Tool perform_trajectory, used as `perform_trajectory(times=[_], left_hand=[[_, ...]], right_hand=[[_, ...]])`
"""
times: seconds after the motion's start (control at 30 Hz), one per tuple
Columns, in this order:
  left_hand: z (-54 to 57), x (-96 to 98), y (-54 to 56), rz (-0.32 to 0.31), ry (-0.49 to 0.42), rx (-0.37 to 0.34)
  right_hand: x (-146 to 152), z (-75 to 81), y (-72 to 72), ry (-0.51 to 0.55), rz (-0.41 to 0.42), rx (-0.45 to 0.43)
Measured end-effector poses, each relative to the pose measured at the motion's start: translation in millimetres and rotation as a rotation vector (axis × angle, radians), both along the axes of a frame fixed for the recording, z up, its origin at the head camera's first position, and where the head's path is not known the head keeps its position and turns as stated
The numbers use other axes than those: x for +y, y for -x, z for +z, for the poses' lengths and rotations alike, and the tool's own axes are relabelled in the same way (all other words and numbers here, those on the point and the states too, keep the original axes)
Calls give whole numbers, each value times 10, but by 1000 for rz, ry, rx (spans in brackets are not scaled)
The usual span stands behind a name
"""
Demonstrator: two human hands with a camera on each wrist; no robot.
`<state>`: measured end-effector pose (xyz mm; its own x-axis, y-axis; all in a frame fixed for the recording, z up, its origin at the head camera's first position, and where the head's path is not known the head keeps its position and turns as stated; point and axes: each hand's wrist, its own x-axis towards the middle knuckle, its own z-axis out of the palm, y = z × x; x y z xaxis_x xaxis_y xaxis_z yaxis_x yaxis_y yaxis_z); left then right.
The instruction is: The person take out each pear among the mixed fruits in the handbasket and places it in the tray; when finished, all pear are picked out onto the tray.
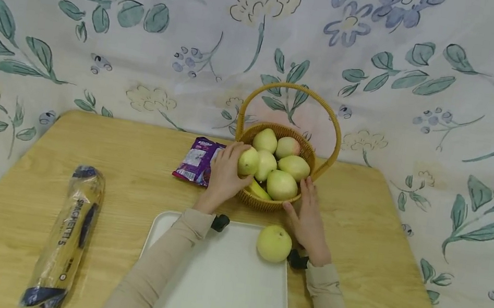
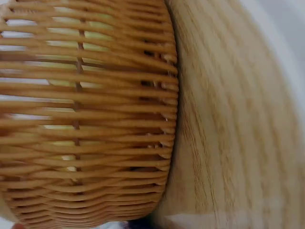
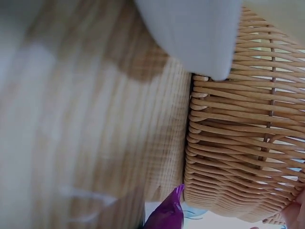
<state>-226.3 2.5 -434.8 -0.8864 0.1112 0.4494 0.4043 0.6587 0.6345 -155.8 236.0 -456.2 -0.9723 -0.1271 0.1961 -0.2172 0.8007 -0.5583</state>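
Note:
A wicker basket with a tall arched handle holds several yellow-green fruits, a blushed one and a banana. At its left side my left hand grips a pear, fingers over it and thumb below. My right hand rests its extended fingers against the basket's right front rim. Close in both wrist views stands the woven basket wall; the right wrist view catches fingertips at it. A round yellow-green fruit sits on the white tray, near its back right corner.
Left of the basket lies a purple packet, partly behind my left hand. A clear bag of spaghetti lies on the wooden table at the left. Behind the table hangs a flowered cloth.

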Motion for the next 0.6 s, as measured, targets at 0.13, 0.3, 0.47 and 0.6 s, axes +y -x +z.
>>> perform_trajectory(times=[0.13, 0.3, 0.47, 0.6], left_hand=[[79, -11, -122, 3, -73, 68], [176, -5, -265, -50, -180, 64], [202, 11, -370, -76, -289, -27], [227, 17, -458, -105, -304, -125]], right_hand=[[16, 9, -7, -2, 3, 2], [30, 24, -14, 3, 3, 20], [27, -2, -7, 2, 2, 25], [16, -12, -5, 6, 2, 25]])
